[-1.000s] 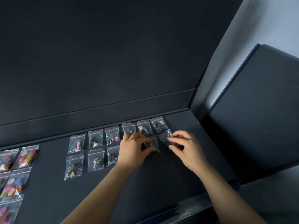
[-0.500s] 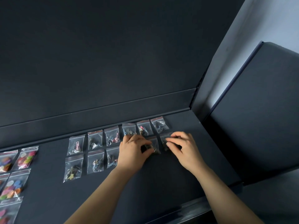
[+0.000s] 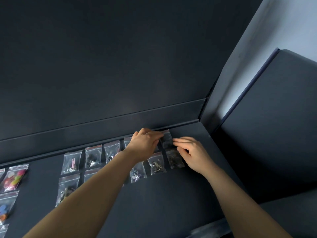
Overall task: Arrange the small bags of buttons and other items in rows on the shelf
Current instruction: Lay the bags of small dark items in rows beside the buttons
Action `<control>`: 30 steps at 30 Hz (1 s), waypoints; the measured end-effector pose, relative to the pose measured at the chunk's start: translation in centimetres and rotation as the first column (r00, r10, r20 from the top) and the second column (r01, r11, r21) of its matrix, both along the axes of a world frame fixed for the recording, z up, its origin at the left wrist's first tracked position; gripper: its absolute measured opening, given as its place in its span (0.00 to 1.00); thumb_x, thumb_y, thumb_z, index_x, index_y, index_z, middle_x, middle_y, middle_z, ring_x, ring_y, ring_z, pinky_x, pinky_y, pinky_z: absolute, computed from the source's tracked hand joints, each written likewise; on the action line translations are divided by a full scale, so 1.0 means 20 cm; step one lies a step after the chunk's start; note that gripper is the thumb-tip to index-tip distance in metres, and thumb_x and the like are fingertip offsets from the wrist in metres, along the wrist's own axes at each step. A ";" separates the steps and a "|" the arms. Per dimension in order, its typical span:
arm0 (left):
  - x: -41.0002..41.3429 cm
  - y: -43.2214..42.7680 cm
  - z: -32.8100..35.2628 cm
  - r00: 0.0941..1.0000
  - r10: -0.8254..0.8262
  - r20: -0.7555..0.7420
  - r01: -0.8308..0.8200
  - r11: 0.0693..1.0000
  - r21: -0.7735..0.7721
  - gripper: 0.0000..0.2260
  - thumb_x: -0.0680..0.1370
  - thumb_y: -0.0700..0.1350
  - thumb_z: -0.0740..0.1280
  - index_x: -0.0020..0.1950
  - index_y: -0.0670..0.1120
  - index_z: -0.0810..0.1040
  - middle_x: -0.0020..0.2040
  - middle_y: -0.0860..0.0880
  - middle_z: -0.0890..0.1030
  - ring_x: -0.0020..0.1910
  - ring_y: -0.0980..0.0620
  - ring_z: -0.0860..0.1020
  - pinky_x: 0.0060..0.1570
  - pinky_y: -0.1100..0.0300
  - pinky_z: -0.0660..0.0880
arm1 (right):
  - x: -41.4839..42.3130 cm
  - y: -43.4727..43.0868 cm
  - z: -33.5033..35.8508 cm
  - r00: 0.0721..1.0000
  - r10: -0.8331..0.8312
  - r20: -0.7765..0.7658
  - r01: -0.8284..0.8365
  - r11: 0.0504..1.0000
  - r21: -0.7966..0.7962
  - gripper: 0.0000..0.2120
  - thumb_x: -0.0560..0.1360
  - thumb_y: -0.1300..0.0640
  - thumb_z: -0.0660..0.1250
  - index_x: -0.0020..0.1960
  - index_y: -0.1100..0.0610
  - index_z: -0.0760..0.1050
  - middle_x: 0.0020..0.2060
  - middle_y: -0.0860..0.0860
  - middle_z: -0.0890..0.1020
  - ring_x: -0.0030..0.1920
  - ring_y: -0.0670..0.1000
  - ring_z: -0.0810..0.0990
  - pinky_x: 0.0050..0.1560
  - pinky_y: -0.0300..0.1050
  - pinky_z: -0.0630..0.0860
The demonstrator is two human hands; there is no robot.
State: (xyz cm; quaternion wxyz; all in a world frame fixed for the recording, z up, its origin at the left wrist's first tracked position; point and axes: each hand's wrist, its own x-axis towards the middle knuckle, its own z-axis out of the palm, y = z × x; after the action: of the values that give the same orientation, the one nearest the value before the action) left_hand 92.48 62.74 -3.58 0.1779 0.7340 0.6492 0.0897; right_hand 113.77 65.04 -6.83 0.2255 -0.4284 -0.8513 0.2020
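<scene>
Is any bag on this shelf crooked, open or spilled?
Nothing stands out. The small bags lie flat in two even rows on the shelf, with nothing spilled. The left hand and right hand touch the last back-row bag; the left arm hides some.

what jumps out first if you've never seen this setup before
Two bare arms reach in from below, the left hand and right hand meeting at the last small bag of the back row, near the right rear corner of the dark shelf. Clear little bags lie there in two neat rows. Bags of bright coloured buttons stand out at the far left edge.
</scene>
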 end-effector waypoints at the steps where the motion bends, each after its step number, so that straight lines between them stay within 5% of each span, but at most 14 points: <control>1: 0.00 0.01 0.00 1.000 -0.009 -0.020 0.009 1.000 -0.006 0.19 0.82 0.46 0.54 0.72 0.57 0.66 0.71 0.61 0.69 0.70 0.52 0.61 0.66 0.54 0.57 | 0.00 0.00 0.00 1.000 0.008 0.014 -0.008 1.000 -0.007 0.13 0.77 0.59 0.63 0.58 0.57 0.81 0.58 0.48 0.82 0.62 0.49 0.76 0.65 0.43 0.70; 8: 0.00 0.02 -0.01 0.994 -0.022 -0.110 0.021 1.000 -0.009 0.19 0.82 0.48 0.52 0.73 0.58 0.64 0.73 0.62 0.65 0.69 0.51 0.61 0.67 0.54 0.58 | 0.01 -0.01 0.01 0.993 0.018 0.113 -0.016 1.000 -0.014 0.23 0.78 0.46 0.52 0.61 0.54 0.79 0.61 0.45 0.80 0.65 0.47 0.73 0.66 0.50 0.69; 12: 0.00 0.01 -0.01 0.991 -0.031 -0.132 0.028 0.999 -0.024 0.19 0.83 0.48 0.52 0.74 0.58 0.62 0.74 0.62 0.63 0.70 0.51 0.59 0.67 0.54 0.57 | -0.03 -0.02 0.03 1.000 -0.011 0.001 0.011 0.996 -0.086 0.26 0.78 0.45 0.50 0.62 0.56 0.79 0.63 0.46 0.78 0.66 0.47 0.71 0.68 0.47 0.66; 17: 0.00 0.01 -0.02 0.991 -0.031 -0.130 0.028 0.999 -0.023 0.19 0.82 0.49 0.51 0.74 0.59 0.62 0.74 0.62 0.63 0.69 0.51 0.59 0.66 0.55 0.57 | -0.04 -0.03 0.03 0.999 0.031 0.038 -0.025 0.990 -0.139 0.21 0.79 0.50 0.53 0.66 0.55 0.75 0.66 0.47 0.75 0.70 0.45 0.68 0.70 0.33 0.55; 25: 0.00 -0.01 -0.01 0.996 -0.038 -0.079 0.039 0.999 0.004 0.20 0.82 0.49 0.52 0.74 0.59 0.62 0.74 0.61 0.62 0.69 0.51 0.60 0.65 0.55 0.56 | 0.00 -0.07 0.04 0.999 -0.035 -0.031 0.030 0.988 -0.152 0.17 0.80 0.52 0.58 0.65 0.54 0.77 0.66 0.44 0.75 0.69 0.43 0.68 0.68 0.34 0.61; 30: -0.02 -0.17 0.01 0.996 0.050 0.071 -0.062 0.982 0.177 0.17 0.78 0.54 0.60 0.66 0.55 0.74 0.66 0.57 0.74 0.63 0.49 0.68 0.64 0.51 0.65 | 0.05 -0.20 0.03 0.991 -0.121 -0.058 0.117 0.990 -0.073 0.14 0.76 0.52 0.69 0.60 0.53 0.80 0.62 0.45 0.78 0.62 0.41 0.71 0.61 0.25 0.59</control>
State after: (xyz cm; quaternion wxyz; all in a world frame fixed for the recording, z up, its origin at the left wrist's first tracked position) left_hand 91.99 59.35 -3.28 0.1299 0.7250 0.6528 0.1771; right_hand 114.73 61.13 -6.27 0.2484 -0.4795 -0.8094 0.2309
